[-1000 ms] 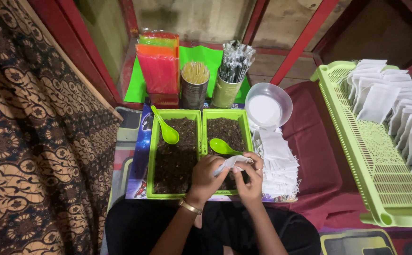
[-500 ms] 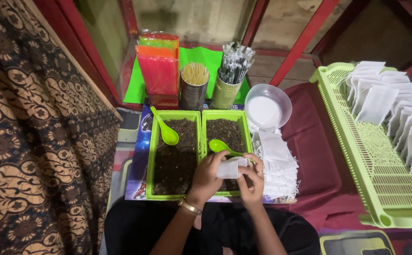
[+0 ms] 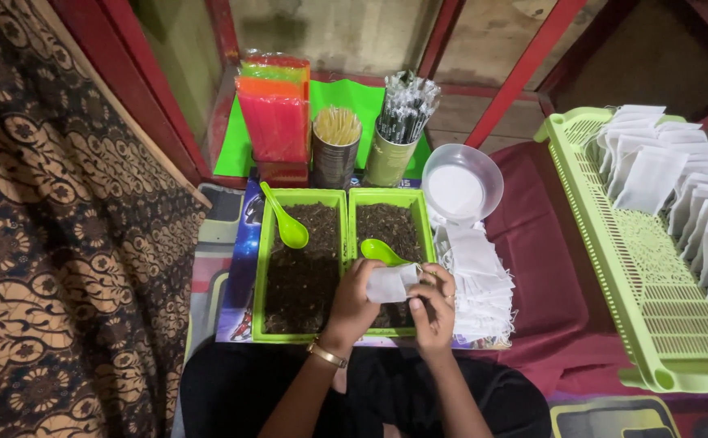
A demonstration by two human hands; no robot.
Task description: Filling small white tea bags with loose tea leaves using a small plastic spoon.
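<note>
Now both hands' fingers, left hand, right hand, pinch one white pouch; two green trays, two spoons.

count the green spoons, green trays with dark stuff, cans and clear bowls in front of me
green spoons: 2
green trays of dark loose material: 2
cans: 2
clear bowls: 1
total: 7

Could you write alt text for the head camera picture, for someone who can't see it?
Seen from above, a person's left hand and right hand hold a small white paper pouch over two green trays of dark loose material, each with a green spoon. Right of them lie a stack of white pouches, a clear bowl and a green basket of filled pouches.
</note>
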